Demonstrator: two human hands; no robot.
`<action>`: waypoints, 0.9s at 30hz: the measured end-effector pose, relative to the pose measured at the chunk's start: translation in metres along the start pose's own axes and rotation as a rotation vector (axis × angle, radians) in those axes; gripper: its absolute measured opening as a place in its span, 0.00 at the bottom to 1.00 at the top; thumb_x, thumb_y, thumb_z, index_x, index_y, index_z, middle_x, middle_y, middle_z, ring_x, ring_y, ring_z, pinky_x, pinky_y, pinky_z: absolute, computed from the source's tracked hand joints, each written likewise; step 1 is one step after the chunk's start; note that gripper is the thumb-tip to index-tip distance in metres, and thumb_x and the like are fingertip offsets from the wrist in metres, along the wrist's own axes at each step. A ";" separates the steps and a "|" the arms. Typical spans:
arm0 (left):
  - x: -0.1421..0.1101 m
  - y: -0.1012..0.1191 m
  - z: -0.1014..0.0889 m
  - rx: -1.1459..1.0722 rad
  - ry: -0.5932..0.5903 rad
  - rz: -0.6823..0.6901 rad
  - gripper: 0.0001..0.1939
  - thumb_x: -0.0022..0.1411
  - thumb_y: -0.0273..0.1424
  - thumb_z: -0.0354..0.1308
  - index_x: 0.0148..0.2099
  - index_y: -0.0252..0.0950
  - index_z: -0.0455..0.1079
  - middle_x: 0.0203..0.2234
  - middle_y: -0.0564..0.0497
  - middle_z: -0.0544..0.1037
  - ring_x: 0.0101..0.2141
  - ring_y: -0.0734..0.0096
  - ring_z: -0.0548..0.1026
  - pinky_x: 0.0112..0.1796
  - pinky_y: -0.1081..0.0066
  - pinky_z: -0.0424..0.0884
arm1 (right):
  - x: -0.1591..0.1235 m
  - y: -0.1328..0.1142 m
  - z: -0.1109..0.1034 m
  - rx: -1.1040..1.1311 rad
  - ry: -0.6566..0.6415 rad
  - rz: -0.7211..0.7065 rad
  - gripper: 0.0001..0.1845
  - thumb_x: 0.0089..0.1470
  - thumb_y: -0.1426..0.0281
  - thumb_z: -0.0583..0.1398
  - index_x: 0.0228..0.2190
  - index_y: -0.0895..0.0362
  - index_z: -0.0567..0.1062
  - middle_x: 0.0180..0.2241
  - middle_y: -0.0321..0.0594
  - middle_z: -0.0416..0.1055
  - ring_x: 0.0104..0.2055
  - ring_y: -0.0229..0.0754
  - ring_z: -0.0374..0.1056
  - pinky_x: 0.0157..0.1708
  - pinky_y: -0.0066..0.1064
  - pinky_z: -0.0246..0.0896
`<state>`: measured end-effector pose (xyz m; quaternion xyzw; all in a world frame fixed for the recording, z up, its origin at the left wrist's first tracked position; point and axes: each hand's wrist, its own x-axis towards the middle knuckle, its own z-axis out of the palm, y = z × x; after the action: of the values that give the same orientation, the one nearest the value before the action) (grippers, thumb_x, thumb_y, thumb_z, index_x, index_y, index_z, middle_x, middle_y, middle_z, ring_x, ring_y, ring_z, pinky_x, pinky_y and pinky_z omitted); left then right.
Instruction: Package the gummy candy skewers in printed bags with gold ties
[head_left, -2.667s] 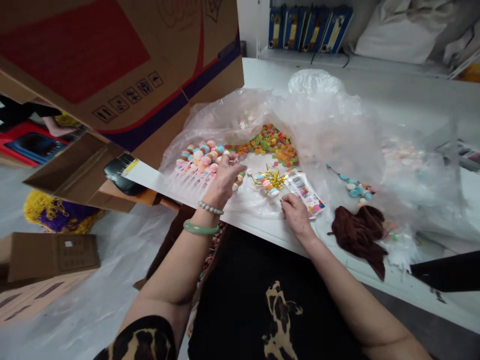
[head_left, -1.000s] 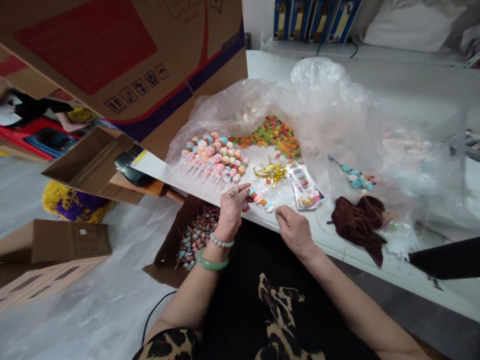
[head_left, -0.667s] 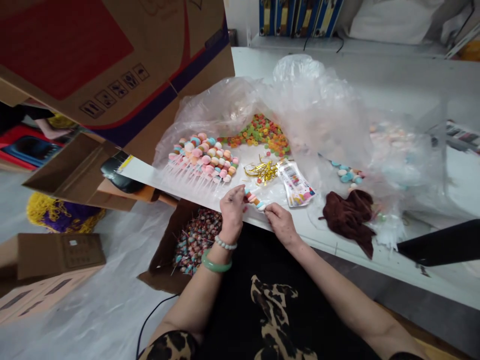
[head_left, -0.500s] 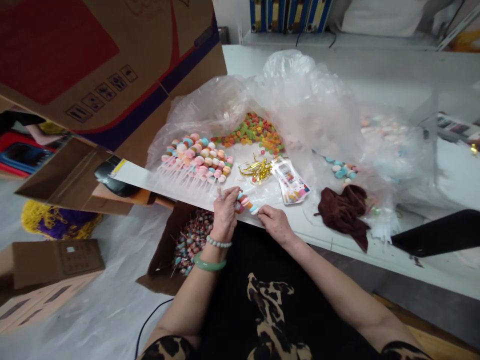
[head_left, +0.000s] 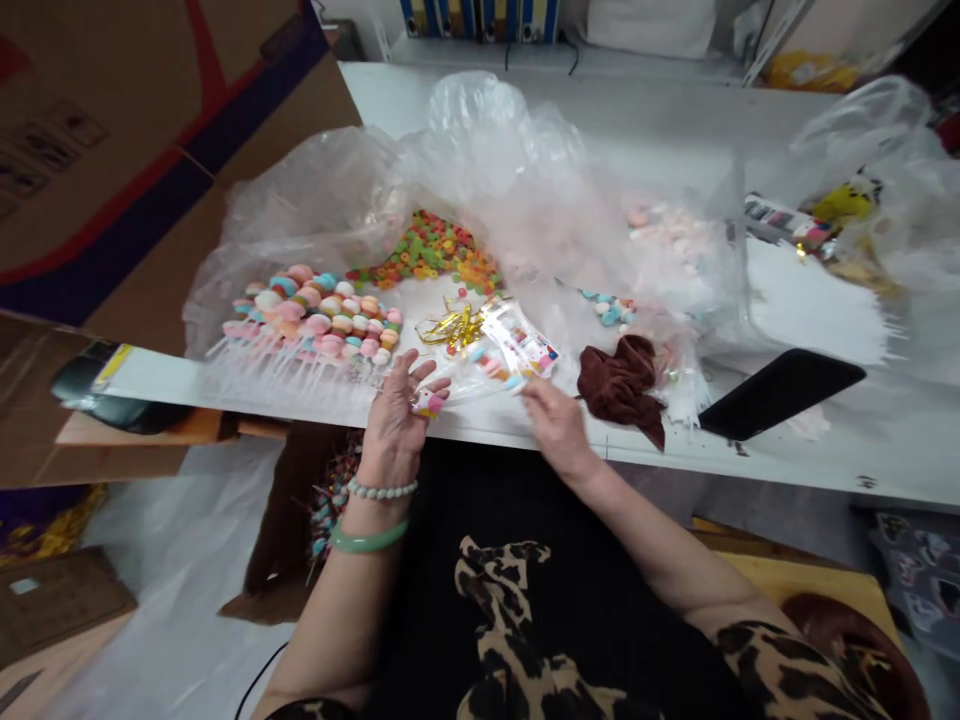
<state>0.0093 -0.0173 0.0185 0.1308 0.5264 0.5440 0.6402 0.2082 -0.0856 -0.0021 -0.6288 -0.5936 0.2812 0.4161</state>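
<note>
My left hand (head_left: 397, 420) pinches one end of a candy skewer (head_left: 489, 368) between thumb and fingers, the other fingers spread. My right hand (head_left: 553, 425) pinches its other end, which lies in a clear sleeve. Both hands hover over the near edge of the white table (head_left: 795, 300). Just beyond them lie gold twist ties (head_left: 452, 327) and a small stack of printed sleeves (head_left: 529, 347). A pile of pastel candy skewers (head_left: 315, 315) sits to the left and loose coloured ring candies (head_left: 431, 255) behind.
Crumpled clear plastic sheeting (head_left: 525, 190) covers the table's middle. A brown cloth (head_left: 622, 375) and a black phone (head_left: 780, 392) lie to the right. A big cardboard box (head_left: 135, 150) looms at left. A carton of wrapped skewers (head_left: 330, 495) stands under the table edge.
My left hand picked a skewer from the pile and brought it to the table's near edge; my right hand joined at its other end. The view has swung right.
</note>
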 end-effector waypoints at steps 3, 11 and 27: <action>-0.006 0.004 -0.002 -0.004 -0.047 -0.169 0.16 0.62 0.42 0.58 0.40 0.33 0.71 0.28 0.50 0.73 0.18 0.79 0.70 0.17 0.79 0.66 | -0.010 0.023 -0.046 -0.261 0.364 0.108 0.14 0.55 0.61 0.55 0.35 0.55 0.76 0.32 0.41 0.75 0.35 0.44 0.68 0.38 0.32 0.59; -0.017 -0.021 0.005 0.020 -0.319 -0.267 0.20 0.60 0.45 0.59 0.40 0.32 0.75 0.38 0.41 0.77 0.32 0.65 0.77 0.31 0.66 0.75 | -0.019 0.074 -0.075 -0.027 0.536 0.427 0.17 0.40 0.57 0.63 0.29 0.57 0.77 0.22 0.32 0.66 0.25 0.37 0.58 0.26 0.29 0.53; -0.047 -0.104 0.086 0.982 -0.662 0.464 0.22 0.53 0.37 0.68 0.51 0.41 0.76 0.38 0.47 0.74 0.34 0.66 0.72 0.37 0.69 0.67 | -0.011 0.034 -0.077 0.964 0.400 0.586 0.18 0.32 0.66 0.70 0.22 0.57 0.68 0.14 0.23 0.55 0.13 0.24 0.40 0.12 0.21 0.32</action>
<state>0.1445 -0.0608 0.0016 0.6813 0.4465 0.2944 0.4998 0.2891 -0.1096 0.0051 -0.5473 -0.1114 0.4981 0.6633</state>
